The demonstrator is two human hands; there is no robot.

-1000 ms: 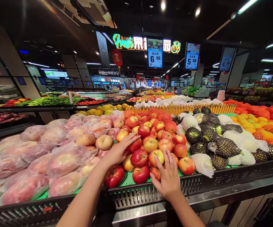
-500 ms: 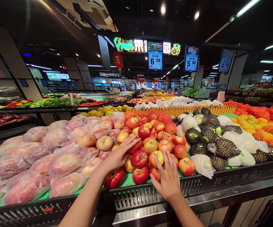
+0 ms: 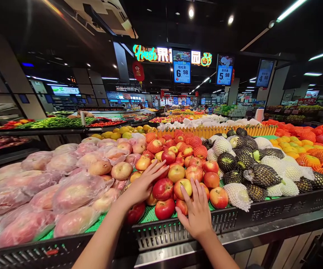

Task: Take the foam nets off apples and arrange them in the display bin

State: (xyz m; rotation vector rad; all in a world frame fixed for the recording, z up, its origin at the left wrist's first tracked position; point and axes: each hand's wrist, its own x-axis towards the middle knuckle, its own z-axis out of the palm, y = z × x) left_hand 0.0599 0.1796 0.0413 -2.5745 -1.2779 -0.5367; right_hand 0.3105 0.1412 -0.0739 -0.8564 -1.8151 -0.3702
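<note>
Loose red and yellow apples (image 3: 162, 189) are heaped on a green mat in the middle of the display. My left hand (image 3: 144, 183) rests over the left side of the heap, palm down, fingers stretched out across the apples and holding none. On the right, my right hand (image 3: 196, 209) lies with spread fingers over the front apples, its fingertips at a yellow-red apple (image 3: 182, 188). Part of the fruit beneath both hands is hidden. A single red-orange apple (image 3: 219, 197) sits just right of my right hand.
Plastic-wrapped apples (image 3: 77, 190) fill the left side. To the right lie fruits in black and white foam nets (image 3: 262, 173), then oranges (image 3: 290, 147). A black slotted rim (image 3: 178, 233) runs along the front. Price screens (image 3: 182, 67) hang above.
The view has shifted slightly, so the display sits a little further left. Both hands stay nearly in place over the apples; no apple has visibly been picked up.
</note>
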